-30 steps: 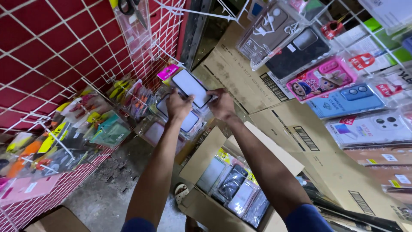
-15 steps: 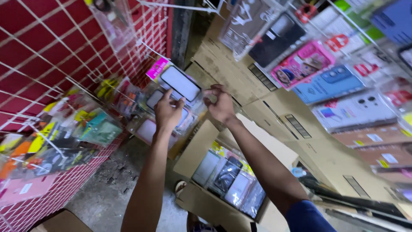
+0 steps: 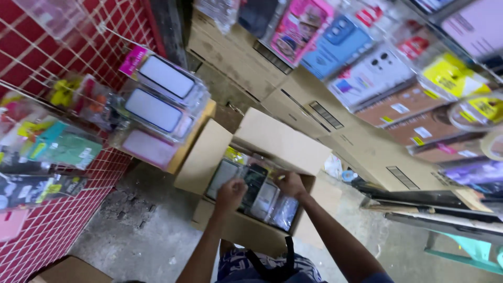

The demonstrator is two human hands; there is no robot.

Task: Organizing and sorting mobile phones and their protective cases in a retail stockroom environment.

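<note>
Both my hands are down in an open cardboard box on the floor. The box holds several packaged phone cases standing in a row. My left hand rests with curled fingers on the left packets, beside a dark case. At the right end of the row my right hand touches the tops of the packets. Whether either hand grips a packet is unclear. Two clear packets with white screen-shaped inserts hang on the red wire grid above left.
More hanging packets fill the grid at left, and phone cases hang on a rack at top right. Stacked cardboard cartons stand behind the box. Another carton corner is at the bottom left on the concrete floor.
Both hands have left the hanging packets on the grid and dropped into the box. The view has tilted down toward the floor.
</note>
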